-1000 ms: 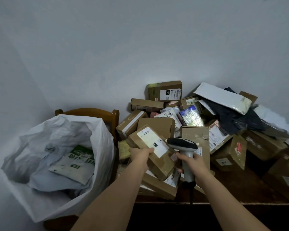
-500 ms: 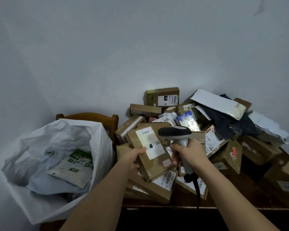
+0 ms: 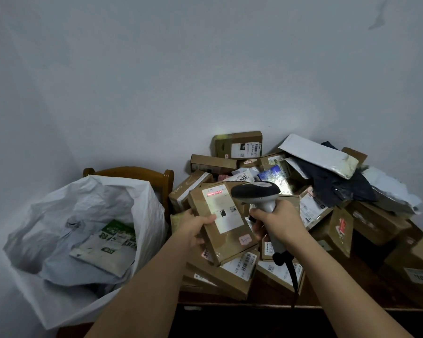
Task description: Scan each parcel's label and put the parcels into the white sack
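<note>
Now we hold a flat brown box (image 3: 221,224) in our left hand (image 3: 193,228), raised above the pile (image 3: 303,215) of parcels on the dark table (image 3: 340,296); our thumb lies over its left edge and the fingers curl beneath, so the hand grasps the box firmly. Our right hand (image 3: 276,224) is wrapped round the grip of a scanner (image 3: 257,192), whose dark head hangs just beside the box's upper right corner; a cord (image 3: 292,274) trails down from the handle. A red scan line glows across the barcode at the top of the white label (image 3: 222,208), so we judge the scan is under way.

The box looks like stiff, taped cardboard, thin and probably light, since one hand carries it by a single edge; the glossy tape may be a little slippery, so a hold across the long edges, thumb on top and fingers under, seems safest, and it keeps the label uncovered. It should not crush under a normal squeeze, though we cannot tell what is inside.

The white sack (image 3: 83,215) stands open to our left, propped against a wooden chair (image 3: 132,172), with soft mailers already inside; its thin, limp mouth could fold shut, so the box is best dropped well within the rim; many boxes and a few dark and pale bags remain in the pile.
</note>
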